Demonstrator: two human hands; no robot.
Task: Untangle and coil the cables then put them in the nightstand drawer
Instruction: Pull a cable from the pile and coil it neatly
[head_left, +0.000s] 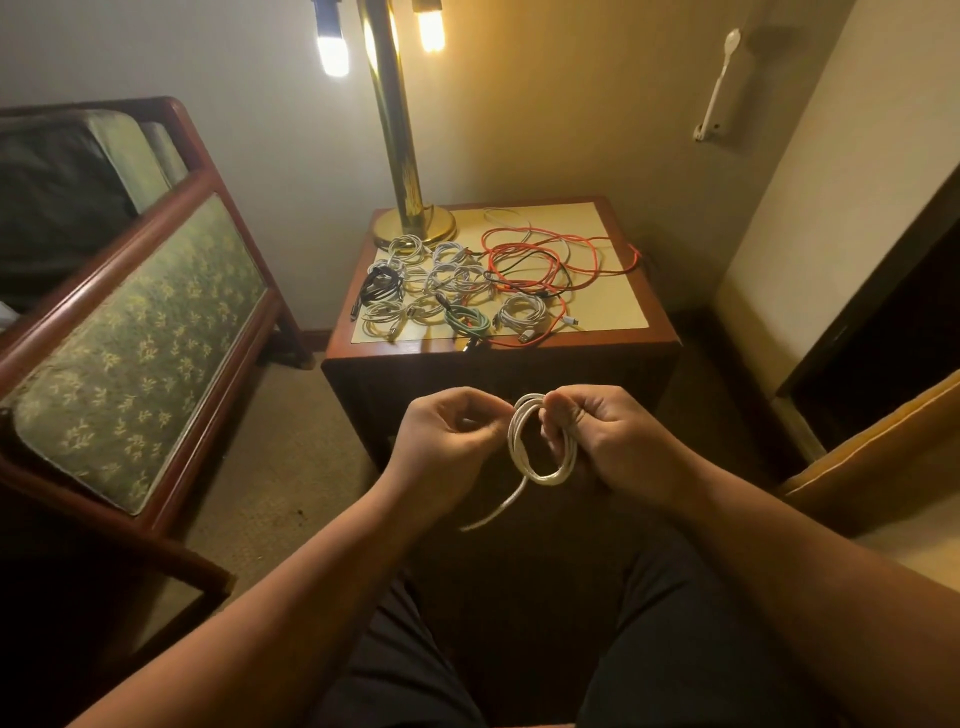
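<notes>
A white cable (540, 470) hangs in several loops in front of the nightstand (498, 358). My right hand (613, 436) grips the loops, fingers curled through the coil. My left hand (449, 434) pinches the cable's strand just left of the coil. A loose tail (493, 512) trails down and left from the loops. On the nightstand top lie several coiled white cables (441, 280), a coiled black one (379, 288), a coiled green one (467, 319), and a loose tangle of red cable (545, 260) mixed with white and black strands. No drawer is visible; the front is dark.
A brass lamp (410, 218) stands at the nightstand's back left corner. A wooden chair with green patterned cushions (140, 353) fills the left side. A wall and dark doorway (883, 322) lie to the right. Carpet (275, 467) runs between chair and nightstand. My dark-trousered legs (519, 649) are below.
</notes>
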